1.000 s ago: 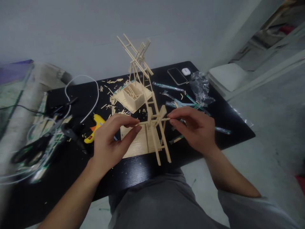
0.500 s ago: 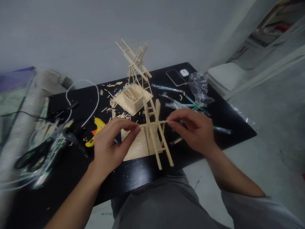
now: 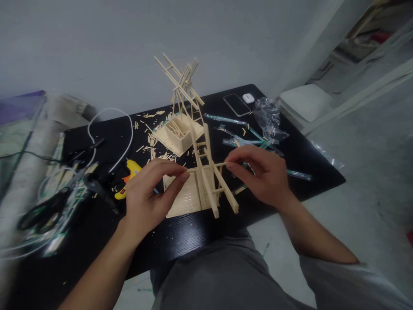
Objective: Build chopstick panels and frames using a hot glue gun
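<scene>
Between the pinched thumb and fingertips of the left hand (image 3: 155, 189) and those of the right hand (image 3: 261, 172), a thin wooden stick (image 3: 221, 164) is held by both ends. It sits above a pale slatted panel (image 3: 180, 196) near the front of the black table (image 3: 180, 237). A ladder-like frame (image 3: 210, 196) hangs along its middle, and whether the stick passes through the frame or merely crosses it cannot be told. The frame also covers part of the panel.

Behind stands a square wooden box (image 3: 184, 140) holding loose sticks; crossed frames (image 3: 180, 84) rise beyond it, too tangled to tell apart at their joints. The left hand hides part of a yellow glue gun (image 3: 131, 168), and the right hand covers some plastic-wrapped strips (image 3: 226, 119). Black-handled scissors (image 3: 45, 211) blur into the clutter at left (their blades are hard to trace). Both forearms run out of view.

As for writing, the strips bear green print too small to read, and a white case (image 3: 248, 98) beside the phone (image 3: 237, 104) carries a faint, illegible mark.
</scene>
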A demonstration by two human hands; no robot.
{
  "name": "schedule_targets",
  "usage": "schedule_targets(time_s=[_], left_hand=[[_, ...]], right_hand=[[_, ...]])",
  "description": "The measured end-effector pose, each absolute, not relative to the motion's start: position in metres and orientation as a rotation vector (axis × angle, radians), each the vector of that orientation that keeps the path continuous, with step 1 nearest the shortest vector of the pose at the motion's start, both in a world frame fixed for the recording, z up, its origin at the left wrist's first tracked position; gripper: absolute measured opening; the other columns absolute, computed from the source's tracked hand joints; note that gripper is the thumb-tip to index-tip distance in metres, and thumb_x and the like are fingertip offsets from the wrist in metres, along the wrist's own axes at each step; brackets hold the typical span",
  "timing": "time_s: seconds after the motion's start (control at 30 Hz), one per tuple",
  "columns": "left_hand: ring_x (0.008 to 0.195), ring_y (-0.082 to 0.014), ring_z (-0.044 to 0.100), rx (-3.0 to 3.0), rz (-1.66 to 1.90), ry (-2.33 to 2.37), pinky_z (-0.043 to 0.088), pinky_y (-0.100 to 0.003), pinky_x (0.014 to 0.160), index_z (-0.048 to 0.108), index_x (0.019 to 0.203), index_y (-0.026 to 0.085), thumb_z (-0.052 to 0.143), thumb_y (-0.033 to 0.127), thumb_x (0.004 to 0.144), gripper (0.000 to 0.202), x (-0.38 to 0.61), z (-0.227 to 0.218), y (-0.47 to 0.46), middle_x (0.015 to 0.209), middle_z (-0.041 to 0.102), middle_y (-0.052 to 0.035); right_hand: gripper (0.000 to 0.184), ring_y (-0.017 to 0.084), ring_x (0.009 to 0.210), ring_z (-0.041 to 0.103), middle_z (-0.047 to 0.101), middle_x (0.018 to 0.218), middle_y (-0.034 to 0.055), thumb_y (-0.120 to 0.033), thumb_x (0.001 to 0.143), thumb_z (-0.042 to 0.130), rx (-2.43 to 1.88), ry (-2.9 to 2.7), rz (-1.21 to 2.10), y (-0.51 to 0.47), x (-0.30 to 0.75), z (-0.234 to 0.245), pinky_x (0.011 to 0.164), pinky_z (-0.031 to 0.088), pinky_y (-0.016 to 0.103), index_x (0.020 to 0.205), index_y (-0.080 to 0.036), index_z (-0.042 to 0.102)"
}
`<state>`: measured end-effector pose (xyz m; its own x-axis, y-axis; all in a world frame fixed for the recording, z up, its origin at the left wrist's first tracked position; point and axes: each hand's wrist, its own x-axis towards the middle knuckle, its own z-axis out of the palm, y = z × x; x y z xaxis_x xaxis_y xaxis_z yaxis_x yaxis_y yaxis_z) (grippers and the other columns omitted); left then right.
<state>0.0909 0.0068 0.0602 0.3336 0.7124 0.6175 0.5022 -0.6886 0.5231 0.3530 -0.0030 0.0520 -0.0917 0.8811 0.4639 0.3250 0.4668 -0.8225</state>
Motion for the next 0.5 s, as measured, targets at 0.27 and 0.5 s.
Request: schedule_targets(time_s=[0.27, 0.5], left_hand=[[0.082, -0.0153, 0.069, 2.357, 1.278, 1.087, 0.056, -0.032, 0.076, 0.071, 0.099, 0.022, 0.073, 0.016, 0.094, 0.008, 0.091, 0.0599, 0.0071, 0.09, 0.075, -0.0017], [0.083, -0.0155, 0.07, 2.376, 1.288, 1.071, 0.056, -0.031, 0.075, 0.07, 0.099, 0.022, 0.07, 0.017, 0.097, 0.006, 0.0915, 0.0604, 0.0075, 0.092, 0.075, -0.0021]], right_hand=[[0.005, 0.016, 0.08, 0.07, 0.075, 0.087, -0.0002, -0.025, 0.097, 0.072, -1.08, -1.668, 0.631, -0.0034, 0.3522, 0.0544, 0.069, 0.054, 0.031, 0.092, -0.025, 0.072], [0.008, 0.015, 0.076, 0.068, 0.073, 0.085, -0.0002, -0.027, 0.098, 0.07, -1.092, -1.679, 0.645, -0.0027, 0.3517, 0.056, 0.068, 0.053, 0.03, 0.091, -0.024, 0.07]])
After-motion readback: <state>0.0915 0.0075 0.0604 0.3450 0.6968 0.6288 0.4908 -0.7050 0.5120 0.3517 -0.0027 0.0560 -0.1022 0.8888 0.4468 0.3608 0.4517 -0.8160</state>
